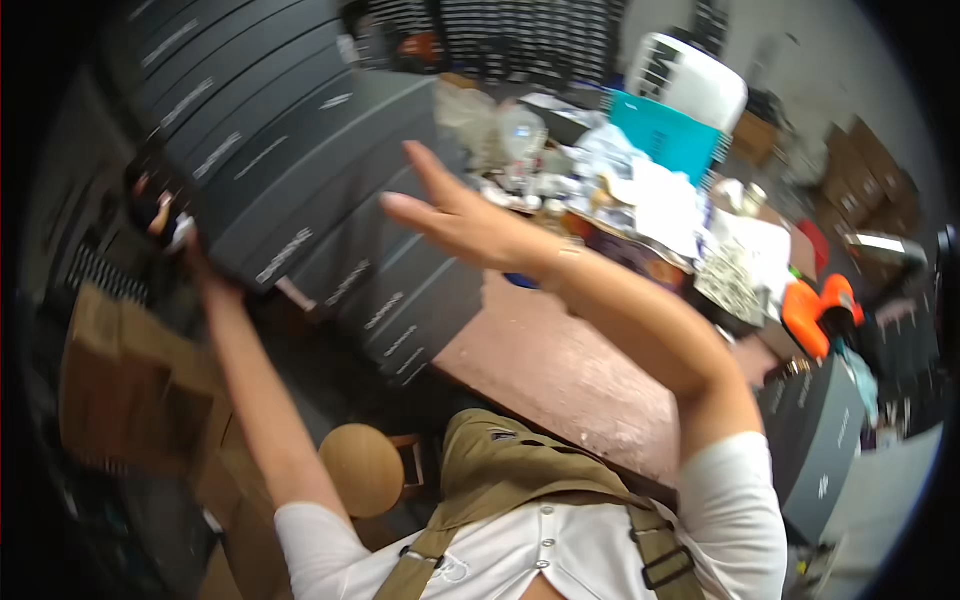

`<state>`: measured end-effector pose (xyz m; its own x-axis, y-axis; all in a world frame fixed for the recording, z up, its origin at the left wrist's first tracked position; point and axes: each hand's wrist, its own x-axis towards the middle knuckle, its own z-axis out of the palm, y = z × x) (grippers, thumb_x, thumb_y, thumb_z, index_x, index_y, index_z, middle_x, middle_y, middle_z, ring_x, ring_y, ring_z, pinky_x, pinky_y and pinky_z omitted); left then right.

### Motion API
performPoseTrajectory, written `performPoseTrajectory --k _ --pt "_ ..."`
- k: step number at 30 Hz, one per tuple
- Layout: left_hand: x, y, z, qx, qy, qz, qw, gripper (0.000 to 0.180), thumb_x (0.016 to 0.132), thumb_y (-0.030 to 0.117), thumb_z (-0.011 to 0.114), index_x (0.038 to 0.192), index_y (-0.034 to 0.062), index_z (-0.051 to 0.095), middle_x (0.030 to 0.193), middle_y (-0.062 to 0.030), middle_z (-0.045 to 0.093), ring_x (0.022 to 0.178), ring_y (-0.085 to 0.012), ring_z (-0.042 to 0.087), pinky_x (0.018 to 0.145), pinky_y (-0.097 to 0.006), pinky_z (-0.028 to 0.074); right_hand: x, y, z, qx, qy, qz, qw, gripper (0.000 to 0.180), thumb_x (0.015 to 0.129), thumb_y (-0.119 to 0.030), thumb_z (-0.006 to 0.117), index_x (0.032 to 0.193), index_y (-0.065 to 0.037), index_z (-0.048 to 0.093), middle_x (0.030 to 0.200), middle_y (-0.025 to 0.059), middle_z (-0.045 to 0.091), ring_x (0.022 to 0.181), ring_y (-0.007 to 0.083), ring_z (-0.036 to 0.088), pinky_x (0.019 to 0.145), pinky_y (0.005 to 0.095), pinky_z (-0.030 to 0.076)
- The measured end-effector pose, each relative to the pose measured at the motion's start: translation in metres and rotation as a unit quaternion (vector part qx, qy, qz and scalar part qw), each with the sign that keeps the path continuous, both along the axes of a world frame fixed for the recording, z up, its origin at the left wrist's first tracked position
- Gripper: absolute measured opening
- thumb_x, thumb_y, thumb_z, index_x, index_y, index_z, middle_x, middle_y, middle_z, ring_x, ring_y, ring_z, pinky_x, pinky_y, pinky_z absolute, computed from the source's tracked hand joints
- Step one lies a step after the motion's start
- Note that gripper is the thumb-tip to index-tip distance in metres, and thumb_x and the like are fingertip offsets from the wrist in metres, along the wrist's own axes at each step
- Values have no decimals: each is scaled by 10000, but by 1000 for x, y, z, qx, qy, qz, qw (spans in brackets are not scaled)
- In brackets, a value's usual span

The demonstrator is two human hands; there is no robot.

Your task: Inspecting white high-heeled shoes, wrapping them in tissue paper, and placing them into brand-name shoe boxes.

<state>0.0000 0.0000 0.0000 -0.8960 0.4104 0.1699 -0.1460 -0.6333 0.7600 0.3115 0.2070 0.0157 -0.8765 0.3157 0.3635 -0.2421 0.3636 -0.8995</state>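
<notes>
Tall stacks of flat dark grey boxes (330, 215) with pale lettering lean across the upper left. My left arm reaches up to their left side, where my left hand (195, 250) is next to the lower corner of one box; its fingers are blurred and partly hidden, so their grip cannot be made out. In front of the right part of the boxes is my right hand (465, 222), open, thumb and fingers spread, with nothing in it. Whether it touches a box cannot be told.
A pinkish table (570, 375) carries clutter, including a teal box (665, 135) and an orange tool-like object (815, 310). A round wooden stool (362, 470) stands low at left, near brown cartons (140, 390). Another dark grey box (815, 440) is at right.
</notes>
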Motion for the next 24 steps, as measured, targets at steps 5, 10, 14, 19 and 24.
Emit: performPoseTrajectory --k 5,10,14,19,24 --pt "120 51 28 -132 68 -15 989 655 971 552 344 1402 60 383 1412 -119 414 1283 -272 412 1063 -430 338 49 26 2 -320 27 -76 944 1074 826 -677 522 1498 -75 -60 1555 218 45 1426 342 143 1042 577 310" --pt "190 47 -32 -165 468 -63 866 747 916 527 456 1371 -55 344 1393 -202 404 1261 -284 422 1036 -400 348 132 58 -24 -406 85 28 910 830 839 -390 581 1485 -34 199 1419 152 377 1280 212 394 1001 343 396" --pt "299 44 -105 -148 389 -201 887 791 818 321 610 1389 -103 263 1365 -252 401 1224 -309 442 1042 -414 337 229 -4 -120 -271 55 -154 949 788 889 -300 626 1485 -16 195 1443 143 375 1307 206 373 1081 319 301" --pt "353 73 -278 -332 61 -451 826 489 911 107 605 1310 -105 418 1200 -150 537 1116 -183 501 967 -319 400 290 -93 -294 -399 -2 -445 802 526 882 -244 655 1312 15 499 1194 125 577 1111 186 532 949 308 437" --pt "351 132 -372 -461 -167 -572 658 531 846 343 701 1226 10 534 1188 -127 563 1070 -237 533 951 -371 415 322 -80 -402 -439 -247 -489 712 420 788 -350 754 865 46 641 730 76 628 636 134 562 590 262 467"
